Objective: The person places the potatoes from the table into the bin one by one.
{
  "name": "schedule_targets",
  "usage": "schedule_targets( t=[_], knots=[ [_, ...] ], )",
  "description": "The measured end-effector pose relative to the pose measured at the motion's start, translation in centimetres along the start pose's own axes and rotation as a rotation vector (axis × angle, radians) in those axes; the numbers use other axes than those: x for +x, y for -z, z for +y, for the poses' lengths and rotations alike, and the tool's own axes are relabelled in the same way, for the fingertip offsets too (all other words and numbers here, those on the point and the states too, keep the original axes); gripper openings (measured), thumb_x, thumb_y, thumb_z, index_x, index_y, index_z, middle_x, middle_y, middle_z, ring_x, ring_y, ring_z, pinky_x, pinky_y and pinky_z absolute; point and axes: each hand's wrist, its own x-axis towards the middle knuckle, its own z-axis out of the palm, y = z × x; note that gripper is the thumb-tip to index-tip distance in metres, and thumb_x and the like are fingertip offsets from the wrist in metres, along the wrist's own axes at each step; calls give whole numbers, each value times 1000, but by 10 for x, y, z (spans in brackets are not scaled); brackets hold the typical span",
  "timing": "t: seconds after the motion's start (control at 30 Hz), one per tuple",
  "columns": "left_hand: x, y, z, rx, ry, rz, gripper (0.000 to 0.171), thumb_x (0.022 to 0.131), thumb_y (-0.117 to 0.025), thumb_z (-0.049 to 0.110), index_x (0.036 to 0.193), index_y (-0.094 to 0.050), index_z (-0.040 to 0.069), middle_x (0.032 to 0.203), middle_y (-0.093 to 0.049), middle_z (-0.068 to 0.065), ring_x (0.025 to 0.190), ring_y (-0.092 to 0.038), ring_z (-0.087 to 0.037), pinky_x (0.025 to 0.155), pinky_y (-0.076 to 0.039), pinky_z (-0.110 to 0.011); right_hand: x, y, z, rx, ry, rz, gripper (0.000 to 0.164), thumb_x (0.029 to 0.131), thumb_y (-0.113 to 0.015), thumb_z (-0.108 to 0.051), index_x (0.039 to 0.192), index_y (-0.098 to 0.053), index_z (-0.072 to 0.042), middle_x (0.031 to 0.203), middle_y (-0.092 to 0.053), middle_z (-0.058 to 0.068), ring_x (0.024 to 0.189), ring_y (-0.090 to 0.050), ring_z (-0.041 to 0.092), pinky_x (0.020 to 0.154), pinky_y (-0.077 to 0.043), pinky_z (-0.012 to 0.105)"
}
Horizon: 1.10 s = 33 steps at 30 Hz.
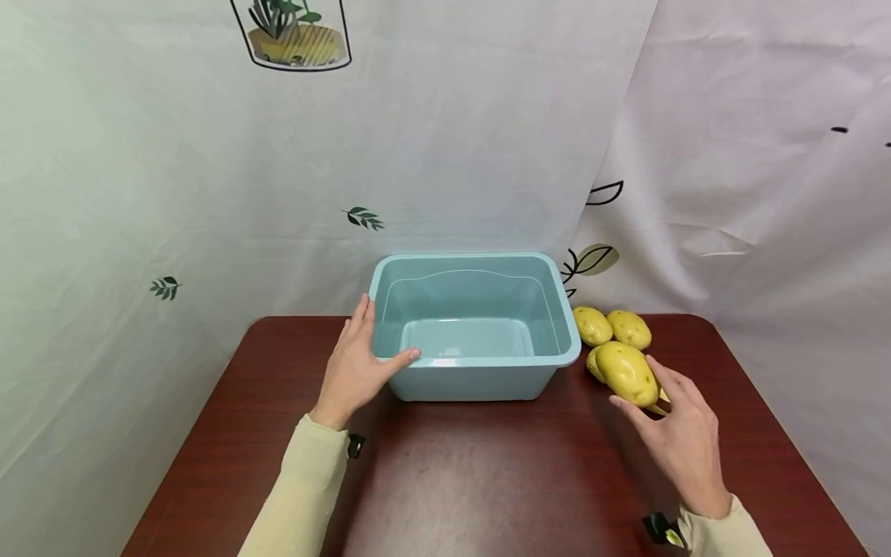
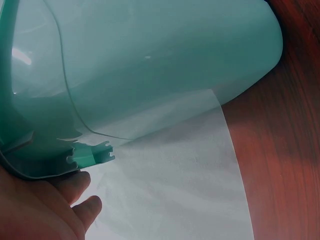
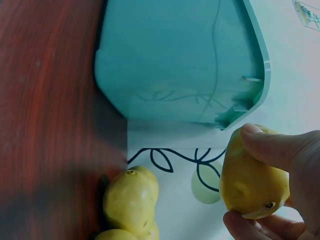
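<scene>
A light blue plastic basin [image 1: 473, 383] stands at the back of the table. My left hand [image 1: 355, 367] rests against its front left corner, fingers fairly straight along the outside and thumb spread over the front rim. In the left wrist view, fingertips [image 2: 76, 186] show beside the rim. To the right of the basin, my right hand [image 1: 685, 433] holds a yellow potato [image 1: 626, 374] between thumb and fingers. The right wrist view shows this potato [image 3: 252, 175] raised above the table. Behind and beneath it lie several more potatoes [image 1: 629, 329], partly hidden.
The dark red wooden table [image 1: 459, 472] extends in front of the basin. Right behind its far edge hangs a pale cloth [image 1: 473, 155] with printed leaves. Inside the basin only its bare floor [image 1: 466, 338] shows.
</scene>
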Motion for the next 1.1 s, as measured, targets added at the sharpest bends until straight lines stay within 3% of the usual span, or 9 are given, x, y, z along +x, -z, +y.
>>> schedule_targets(
  t=[0.2, 0.7, 1.1],
  knots=[
    [0, -1, -2, 0, -17, 6, 117, 80, -70, 71, 159, -19, 1, 168, -8, -6, 152, -14, -36, 120, -15, -53, 3, -1, -3, 17, 1, 19, 84, 61, -97, -15, 138, -63, -7, 121, -65, 18, 110, -60, 36, 90, -26, 4],
    [1, -2, -1, 21, -23, 6, 117, 81, -68, 72, 159, -19, 0, 168, -10, -7, 152, -16, -35, 120, -16, -51, 13, -1, -17, 41, -20, 53, 81, 61, -97, -16, 135, -65, -8, 122, -66, 16, 110, -62, 35, 86, -33, 12],
    [1, 0, -1, 22, -23, 10, 117, 80, -68, 72, 158, -21, -1, 168, -12, -9, 153, -16, -33, 121, -15, -49, 23, -4, -29, 85, -1, 67, 80, 62, -97, -15, 135, -65, -7, 120, -66, 17, 105, -62, 34, 87, -29, 4]
  ],
)
